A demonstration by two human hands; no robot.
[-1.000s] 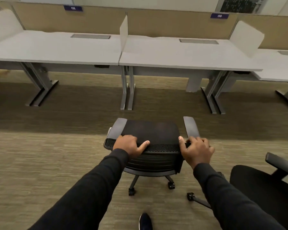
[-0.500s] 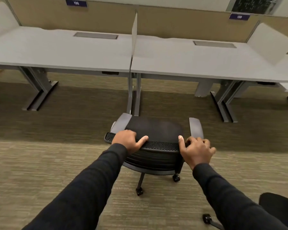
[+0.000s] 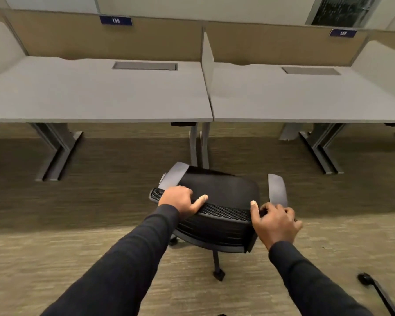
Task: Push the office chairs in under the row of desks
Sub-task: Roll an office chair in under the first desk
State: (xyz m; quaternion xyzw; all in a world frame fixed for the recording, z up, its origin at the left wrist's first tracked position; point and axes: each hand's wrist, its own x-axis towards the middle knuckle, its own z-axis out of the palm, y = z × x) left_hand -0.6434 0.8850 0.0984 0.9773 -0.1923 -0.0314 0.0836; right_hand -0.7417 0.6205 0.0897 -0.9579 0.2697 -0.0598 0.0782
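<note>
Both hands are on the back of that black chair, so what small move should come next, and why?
Probably steer it a little sideways before pushing on. The black mesh-backed office chair, held at its top edge by the left hand and right hand, points at the paired grey desk legs where the two grey desks meet, not an open bay.

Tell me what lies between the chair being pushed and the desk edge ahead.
In the head view, only bare carpet and the paired desk legs lie between the chair and the desk edge.
</note>
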